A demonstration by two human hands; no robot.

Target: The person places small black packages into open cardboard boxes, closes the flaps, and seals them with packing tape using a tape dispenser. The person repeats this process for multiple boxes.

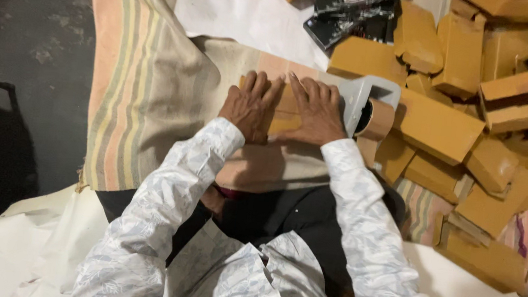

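Leftmost, a dark floor occupies the edge of the view, bordered by a striped cloth in faded orange, green and beige that runs beneath the work area. White paper sheets lie over the cloth at the top, and more white sheeting sits at the lower left. Centrally, the left hand is laid flat, fingers extended and together, pressing down on a tan wrapped package that rests on the cloth directly in front of the person. The right hand is likewise open and flat, palm down on the same package, its fingers just beside those of the left hand; neither hand grips anything. Both sleeves are pale with a grey leaf pattern. Immediately right of the right hand, touching its outer edge, stands a grey tape dispenser carrying a roll of brown tape. Above it lie several black printed boxes. Further right, a large loose heap of tan wrapped packages of similar shape extends to the frame edge, stacked at varied angles, some resting on another patch of striped cloth.
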